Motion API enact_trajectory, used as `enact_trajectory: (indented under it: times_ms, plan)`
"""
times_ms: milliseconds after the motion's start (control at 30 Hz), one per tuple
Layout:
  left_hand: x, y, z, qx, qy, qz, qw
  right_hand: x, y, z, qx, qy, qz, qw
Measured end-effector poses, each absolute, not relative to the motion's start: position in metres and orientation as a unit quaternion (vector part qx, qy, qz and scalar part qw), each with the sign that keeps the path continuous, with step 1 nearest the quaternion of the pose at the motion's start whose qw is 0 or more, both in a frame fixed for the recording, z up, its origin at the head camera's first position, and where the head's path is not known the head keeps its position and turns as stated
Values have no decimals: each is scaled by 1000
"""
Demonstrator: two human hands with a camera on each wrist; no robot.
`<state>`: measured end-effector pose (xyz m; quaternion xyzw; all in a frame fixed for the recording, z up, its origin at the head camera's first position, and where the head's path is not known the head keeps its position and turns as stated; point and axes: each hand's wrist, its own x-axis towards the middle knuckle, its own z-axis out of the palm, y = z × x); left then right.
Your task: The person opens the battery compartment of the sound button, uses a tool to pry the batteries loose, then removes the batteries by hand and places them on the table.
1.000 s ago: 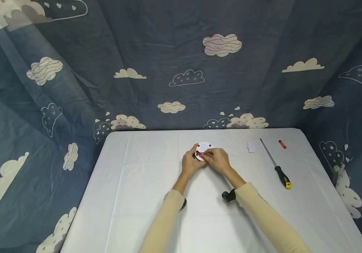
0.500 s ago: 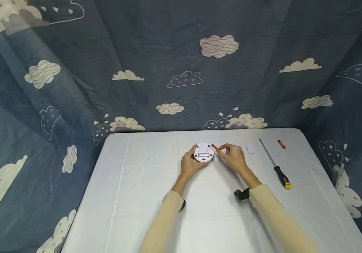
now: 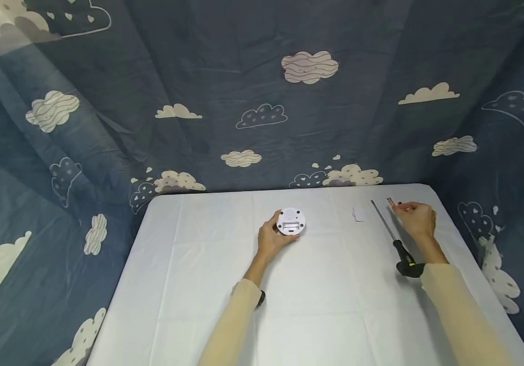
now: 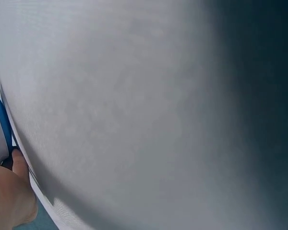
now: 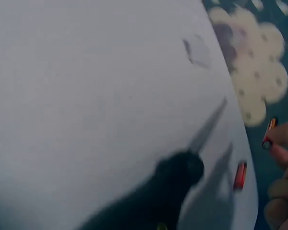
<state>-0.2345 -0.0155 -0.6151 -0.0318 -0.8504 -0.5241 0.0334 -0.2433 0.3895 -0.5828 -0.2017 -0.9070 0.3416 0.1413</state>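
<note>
A round white device (image 3: 291,221) with a speaker grille and an uncovered battery slot is gripped by my left hand (image 3: 271,241), fingers and thumb around its rim. The left wrist view catches its white and blue edge (image 4: 2,124) beside the thumb. At the table's right rear, my right hand (image 3: 418,219) pinches a small red battery (image 5: 270,132) between thumb and fingertips. A second red battery (image 5: 240,176) lies on the cloth just below that hand; in the head view the fingers mostly cover it.
A long screwdriver (image 3: 398,245) with a black and yellow handle lies left of my right hand, partly under the wrist mount (image 3: 410,269). A small white cover piece (image 3: 358,214) lies farther left. A dark cloud-print curtain (image 3: 262,147) hangs behind the white table (image 3: 207,284).
My right hand has pulled the red battery away from the device and carried it right, past the screwdriver, to the other battery. The left hand keeps holding the device, its battery slot now exposed.
</note>
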Motion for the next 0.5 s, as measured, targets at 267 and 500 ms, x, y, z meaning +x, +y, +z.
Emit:
enact_trajectory:
  times_ms: [267, 500]
  plan:
    - [-231, -28, -614, -24, -856, -516, 38, -254, 427, -595, -301, -882, 354, 72]
    - [-225, -30, -618, -30, -859, -511, 28, -262, 433, -607, -318, -889, 327, 45]
